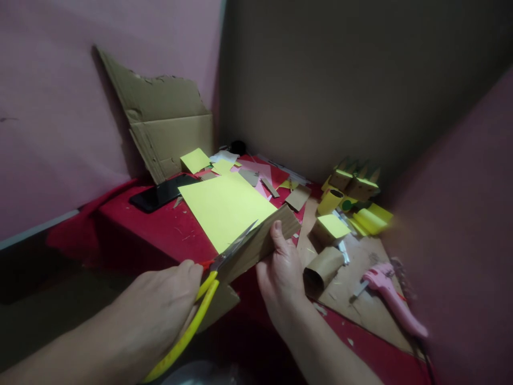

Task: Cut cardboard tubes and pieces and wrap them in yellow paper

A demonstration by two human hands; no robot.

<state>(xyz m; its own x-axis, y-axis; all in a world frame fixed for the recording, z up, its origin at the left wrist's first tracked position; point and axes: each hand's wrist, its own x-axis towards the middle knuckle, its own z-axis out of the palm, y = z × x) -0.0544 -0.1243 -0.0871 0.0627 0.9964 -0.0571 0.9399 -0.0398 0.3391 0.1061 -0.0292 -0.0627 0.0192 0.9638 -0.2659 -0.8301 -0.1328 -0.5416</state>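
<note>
L fingers (191, 269) grip plastic-hndl scissors (216, 266) | R fingers (277, 234) pinch flat ribbed cardbd (258, 245)

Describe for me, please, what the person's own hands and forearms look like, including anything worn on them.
The left hand and right hand are both ungloved, with no ring or watch showing. The left forearm and right forearm are bare too, with no sleeve visible up to the picture's edge.
</note>
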